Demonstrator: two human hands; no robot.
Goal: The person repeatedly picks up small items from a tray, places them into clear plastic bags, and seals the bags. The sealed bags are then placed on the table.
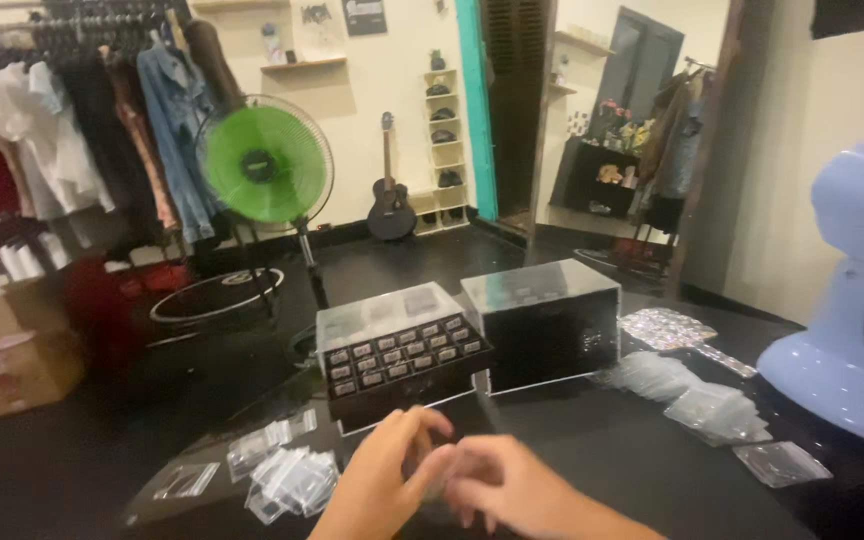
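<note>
Hands, left (pixel 380 482) and right (pixel 500 487), fingers pinched together, grip contents blurred, near display case (pixel 402 352).

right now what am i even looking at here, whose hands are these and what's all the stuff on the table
This is one picture from a camera worn on a person's head, looking down at their own bare hands. The left hand and right hand meet low in the frame, fingers together on something small and blurred; I cannot tell what. On the black table lie clear bags, more bags, a tray of small items under a clear cover, and a clear box. A blue fan stands at right.
</note>
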